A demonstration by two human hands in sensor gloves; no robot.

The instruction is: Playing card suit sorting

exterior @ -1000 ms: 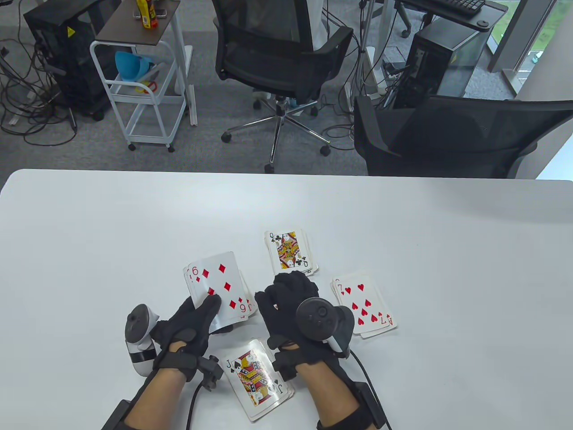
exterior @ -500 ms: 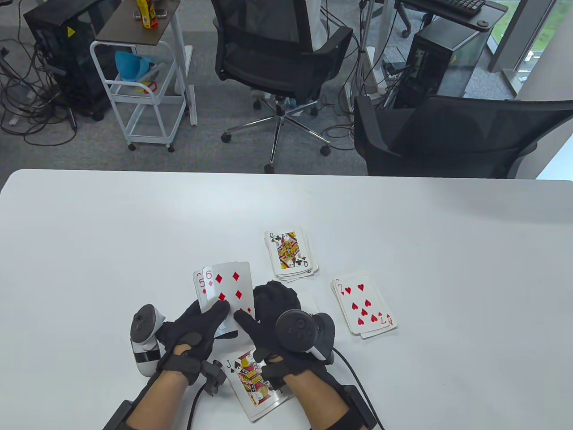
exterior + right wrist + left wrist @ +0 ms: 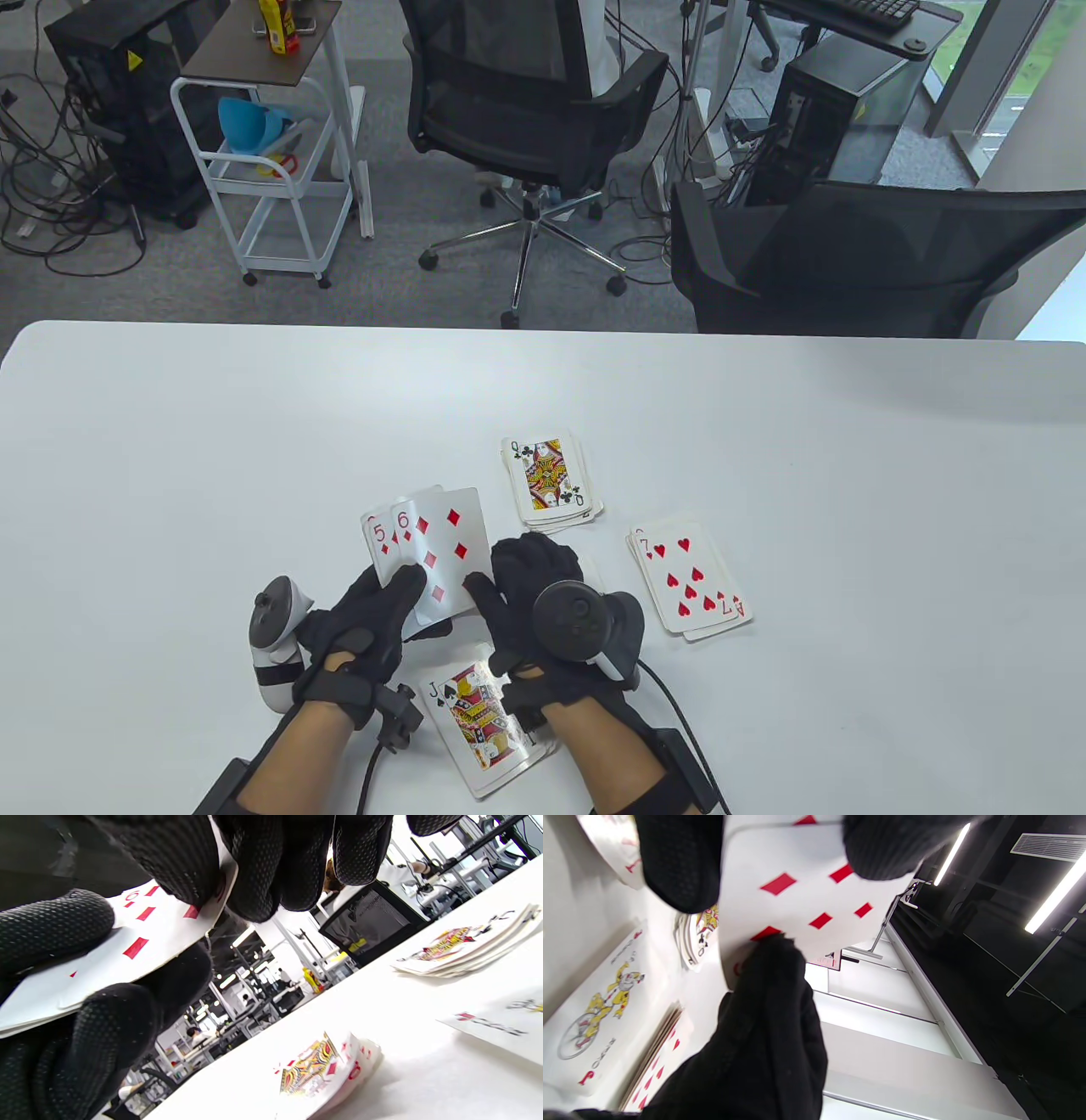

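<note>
L hand (image 3: 373, 615) pinches diamond fan (image 3: 428, 552); R hand (image 3: 530, 586) thumb nips 6 of diamonds (image 3: 441, 548) at 3 o'clock edge. Cards prob thin, slick, bendy: take by edge.

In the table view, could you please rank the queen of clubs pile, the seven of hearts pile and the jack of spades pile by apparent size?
1. jack of spades pile, though it lies nearest the camera.
2. seven of hearts pile.
3. queen of clubs pile, farthest away.
All are likely standard cards, so the differences are mostly perspective.
</note>
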